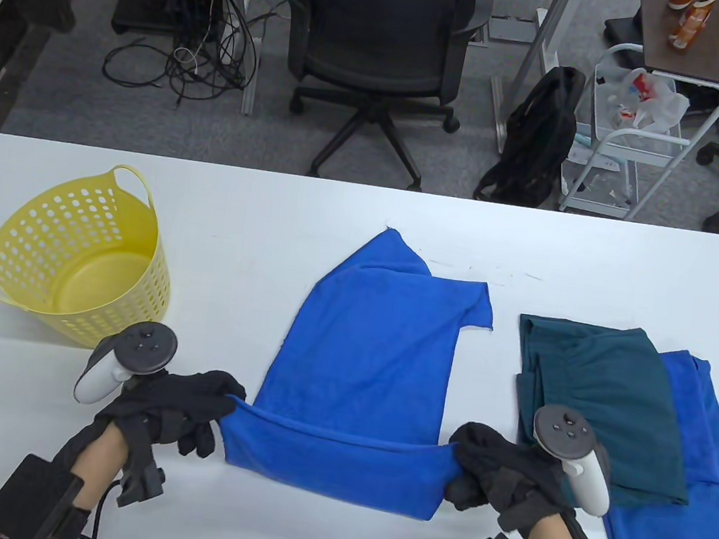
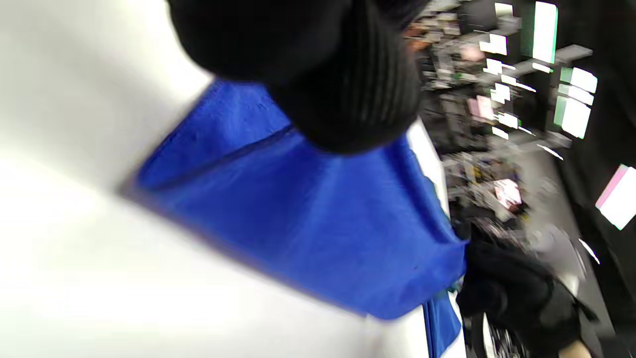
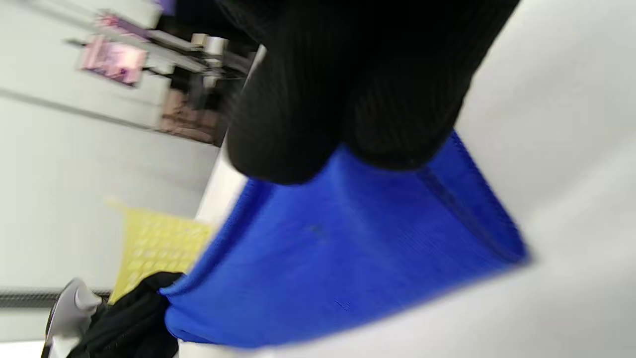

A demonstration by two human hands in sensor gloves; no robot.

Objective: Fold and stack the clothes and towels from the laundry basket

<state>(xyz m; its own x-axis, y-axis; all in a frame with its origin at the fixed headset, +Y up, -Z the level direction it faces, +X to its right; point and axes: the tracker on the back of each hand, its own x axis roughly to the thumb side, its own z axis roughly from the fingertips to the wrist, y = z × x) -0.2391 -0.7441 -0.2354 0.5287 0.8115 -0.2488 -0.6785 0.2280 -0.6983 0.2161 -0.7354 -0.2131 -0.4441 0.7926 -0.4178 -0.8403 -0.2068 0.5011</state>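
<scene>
Blue terry cloth fills the near middle of the white surface [image 1: 314,211]: a blue towel [image 1: 376,350] whose near edge is lifted and stretched taut between two gloved hands. The left hand [image 1: 184,415] pinches the towel's near left corner, its grip pressed together on the cloth; the right hand [image 1: 492,469] pinches the near right corner the same way. A tracker sits on the back of each hand. In the left wrist view the gloved fingers [image 2: 348,99] bunch over the towel's hem, and the right wrist view shows the other fingers [image 3: 348,99] closed on the opposite corner. Below the held edge a fold of the towel hangs toward the surface, while the rest lies flat beyond the hands, its far end rumpled into two uneven peaks.

Right of the towel, close beside it, lies a folded dark green cloth [image 1: 605,404] on top of a second folded blue towel [image 1: 695,468] that sticks out on its right and near sides.

Left of the towel, well apart from it, a yellow laundry basket [image 1: 73,254] with round holes stands upright.

Beyond the far edge of the surface is a black office chair [image 1: 377,42] on the carpet.
</scene>
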